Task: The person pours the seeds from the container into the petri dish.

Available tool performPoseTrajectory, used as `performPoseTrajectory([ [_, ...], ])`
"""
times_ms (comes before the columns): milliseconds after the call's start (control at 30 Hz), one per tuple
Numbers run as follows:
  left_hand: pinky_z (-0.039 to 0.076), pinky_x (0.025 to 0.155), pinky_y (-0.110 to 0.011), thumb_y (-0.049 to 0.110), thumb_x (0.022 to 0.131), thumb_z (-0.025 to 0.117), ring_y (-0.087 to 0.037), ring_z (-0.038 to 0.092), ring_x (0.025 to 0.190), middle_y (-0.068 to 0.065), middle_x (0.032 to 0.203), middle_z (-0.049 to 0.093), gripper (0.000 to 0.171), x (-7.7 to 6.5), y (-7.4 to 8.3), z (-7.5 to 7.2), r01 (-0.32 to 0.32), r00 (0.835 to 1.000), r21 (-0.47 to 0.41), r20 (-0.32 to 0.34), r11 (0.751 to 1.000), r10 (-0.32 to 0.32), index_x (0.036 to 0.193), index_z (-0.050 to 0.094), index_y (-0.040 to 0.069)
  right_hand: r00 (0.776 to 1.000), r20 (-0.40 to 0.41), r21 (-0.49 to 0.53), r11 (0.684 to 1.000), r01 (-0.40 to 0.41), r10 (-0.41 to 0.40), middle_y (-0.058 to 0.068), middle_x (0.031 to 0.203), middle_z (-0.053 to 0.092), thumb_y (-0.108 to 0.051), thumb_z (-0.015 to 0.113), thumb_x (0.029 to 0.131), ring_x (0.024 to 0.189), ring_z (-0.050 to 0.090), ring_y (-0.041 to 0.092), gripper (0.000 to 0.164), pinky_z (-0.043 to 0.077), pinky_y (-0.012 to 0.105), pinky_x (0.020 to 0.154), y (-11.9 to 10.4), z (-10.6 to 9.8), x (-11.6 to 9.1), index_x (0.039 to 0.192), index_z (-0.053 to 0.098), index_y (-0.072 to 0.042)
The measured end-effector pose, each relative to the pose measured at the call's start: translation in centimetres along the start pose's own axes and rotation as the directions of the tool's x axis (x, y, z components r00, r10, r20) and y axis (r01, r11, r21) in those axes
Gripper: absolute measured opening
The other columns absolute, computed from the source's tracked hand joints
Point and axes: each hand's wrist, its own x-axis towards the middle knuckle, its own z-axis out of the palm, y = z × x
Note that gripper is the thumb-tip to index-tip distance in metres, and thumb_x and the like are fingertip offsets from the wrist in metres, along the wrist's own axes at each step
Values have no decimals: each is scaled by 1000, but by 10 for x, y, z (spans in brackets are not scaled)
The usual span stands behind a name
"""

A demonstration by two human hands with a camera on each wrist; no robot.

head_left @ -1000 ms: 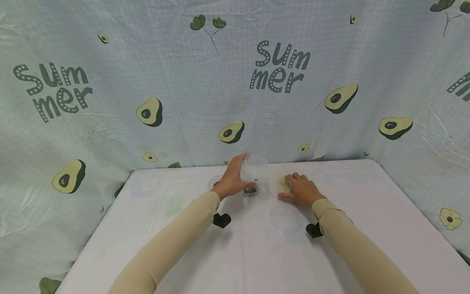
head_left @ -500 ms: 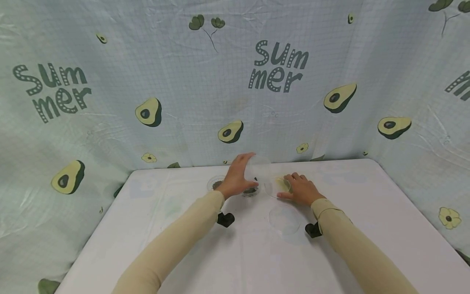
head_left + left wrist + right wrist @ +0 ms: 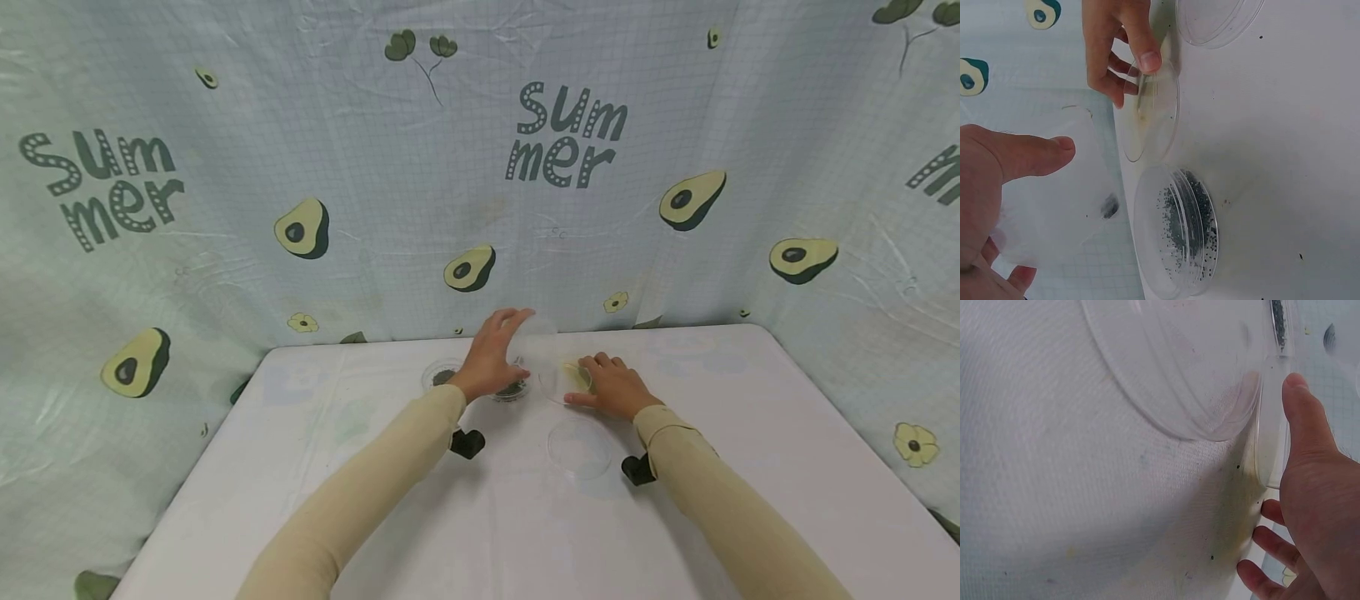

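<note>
My left hand [image 3: 491,358] grips a translucent plastic container [image 3: 1060,200], raised and tilted above the back of the table. A small dark clump [image 3: 1110,206] shows near its lower side. Below and beside it stands a petri dish [image 3: 1188,231] with dark granules scattered in it. Further right, my right hand [image 3: 611,387] holds the edge of a clear petri dish [image 3: 1160,119] between thumb and fingers. A yellowish tint shows through that dish. In the right wrist view its side wall [image 3: 1267,456] meets the hand [image 3: 1316,481].
Nearer the person lies another clear round dish or lid [image 3: 580,447]. One more dish with dark granules [image 3: 442,375] stands left of the left hand, partly hidden. A few dark specks dot the white table [image 3: 495,517]. A printed curtain [image 3: 375,208] hangs behind its far edge.
My left hand has moved a little to the right with the translucent container, uncovering more of the left granule dish. The right hand stays in place on its dish.
</note>
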Motion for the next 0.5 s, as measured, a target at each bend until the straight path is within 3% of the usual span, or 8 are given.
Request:
performPoseTrajectory([
  [500,38,110,-48,16,73,86,-25,38,137,-5,146,37,91,4,3,9,-37,999,144,7,989,37,148,35,26,1000,2,2,1000,-8,8,22,133,49,-58,63,85,119,49,42,79,45,62,94,1,2,1,140,45,-4],
])
